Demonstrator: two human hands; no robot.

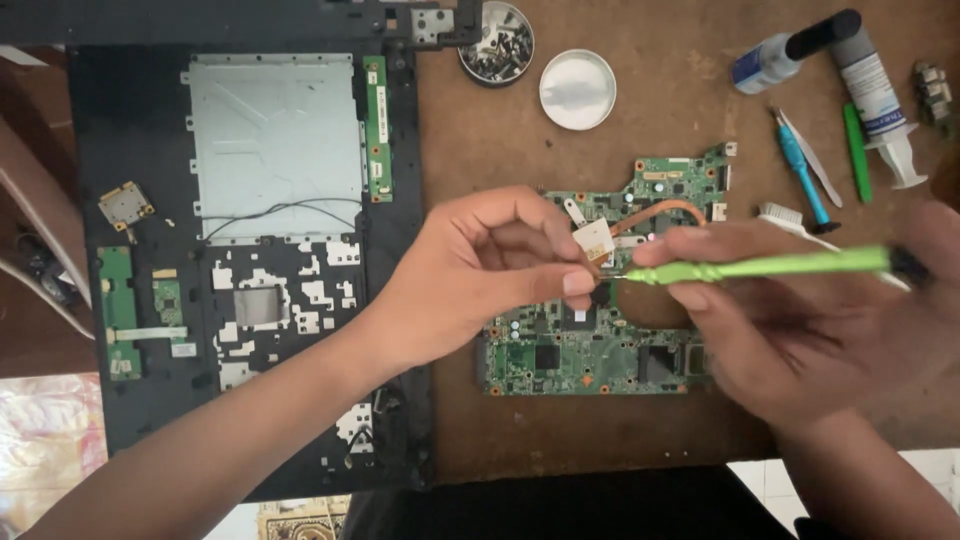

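A slim lime-green plastic screwdriver [770,265] was gripped by the right hand [800,320]; its tip was met by the pinched left hand [480,275] fingertips. A green rectangular circuit board [560,355] lay beneath the fingers.

The right hand [800,330] hides the green circuit board's [560,350] three-o'clock side. At one o'clock, the connector [935,92] is cut off.

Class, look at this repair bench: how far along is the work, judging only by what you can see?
Done: the laptop base lies opened beside the green circuit board, and loose screws fill a small round tin. In hand: the left hand pinches at the copper heat pipe while the right hand holds a green screwdriver to it. Left: the heat pipe is still on the board; the syringe lies unused.
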